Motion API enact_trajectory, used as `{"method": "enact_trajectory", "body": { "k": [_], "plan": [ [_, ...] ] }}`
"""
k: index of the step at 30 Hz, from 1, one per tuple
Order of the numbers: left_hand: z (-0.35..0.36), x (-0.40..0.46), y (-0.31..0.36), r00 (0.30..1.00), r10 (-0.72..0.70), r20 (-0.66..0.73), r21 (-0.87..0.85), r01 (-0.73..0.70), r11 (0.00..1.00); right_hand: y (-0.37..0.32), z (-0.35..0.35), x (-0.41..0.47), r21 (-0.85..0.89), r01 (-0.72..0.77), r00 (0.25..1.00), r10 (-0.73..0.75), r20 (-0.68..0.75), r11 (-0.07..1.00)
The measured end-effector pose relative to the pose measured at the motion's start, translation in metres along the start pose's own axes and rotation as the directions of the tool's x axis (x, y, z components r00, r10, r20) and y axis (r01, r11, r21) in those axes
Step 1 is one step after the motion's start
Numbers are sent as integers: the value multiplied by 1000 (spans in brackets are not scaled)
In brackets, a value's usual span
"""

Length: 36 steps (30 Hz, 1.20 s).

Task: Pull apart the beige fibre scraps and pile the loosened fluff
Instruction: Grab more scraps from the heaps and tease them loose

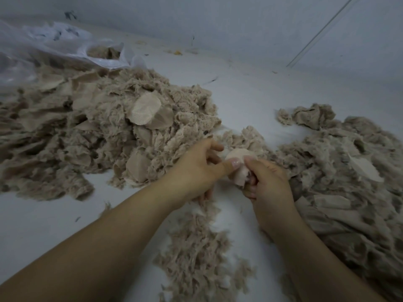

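Head view, left to right. Clear plastic bag [43,51] lies crumpled at far left against the wall, a little beige fibre showing in its mouth. Just below it, big heap of beige fibre scraps [98,131] fills the left half, woven patches mixed into fuzzy clumps; its right edge ends beside the hands, its near edge leaves bare white floor [43,214] open toward the camera. Left hand [196,171] sits at the heap's right edge, thumb pressed onto a pale scrap [237,162], fingers curled behind it. Right hand [268,186] touches the same scrap from the other side, fingers curled round its lower end, pinching it. Scrap is held just above the floor, between the two heaps. Trail of loosened fluff [196,247] runs from under the hands toward the bottom edge, between the forearms. Second pile of fluff [349,182] covers the right side, reaching the right frame edge. Open floor behind the hands runs up to the wall [239,22].
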<state>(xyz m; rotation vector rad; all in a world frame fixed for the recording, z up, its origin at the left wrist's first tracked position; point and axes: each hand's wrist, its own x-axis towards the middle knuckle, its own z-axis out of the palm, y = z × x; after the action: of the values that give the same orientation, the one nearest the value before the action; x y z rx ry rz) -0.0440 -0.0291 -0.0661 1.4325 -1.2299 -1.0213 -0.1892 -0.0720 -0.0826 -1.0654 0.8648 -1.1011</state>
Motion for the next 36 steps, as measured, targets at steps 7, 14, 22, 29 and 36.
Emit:
{"method": "enact_trajectory", "body": {
  "k": [7, 14, 22, 29, 36],
  "plan": [
    [3, -2, -1, 918, 367, -148, -35, -375, 926, 2, -2, 0, -75, 20, 1000, -21, -13, 997],
    [-41, 10, -8, 937, 315, -154, 955, 59, 290, 4, -5, 5, 9, -52, 997, 52, -61, 999],
    [-3, 7, 22, 896, 444, 1, 938, -155, 310, 6, -5, 9, 6, -80, 993, 80, -87, 997],
    [37, 76, 25, 962, 168, 213, 969, -230, 88, 5, -4, 6, -19, -33, 995, 31, -94, 999],
    [40, 51, 9, 927, 251, 278, 927, -327, 181, 4, -5, 7, 39, 52, 988, -45, -148, 998]
  ]
}}
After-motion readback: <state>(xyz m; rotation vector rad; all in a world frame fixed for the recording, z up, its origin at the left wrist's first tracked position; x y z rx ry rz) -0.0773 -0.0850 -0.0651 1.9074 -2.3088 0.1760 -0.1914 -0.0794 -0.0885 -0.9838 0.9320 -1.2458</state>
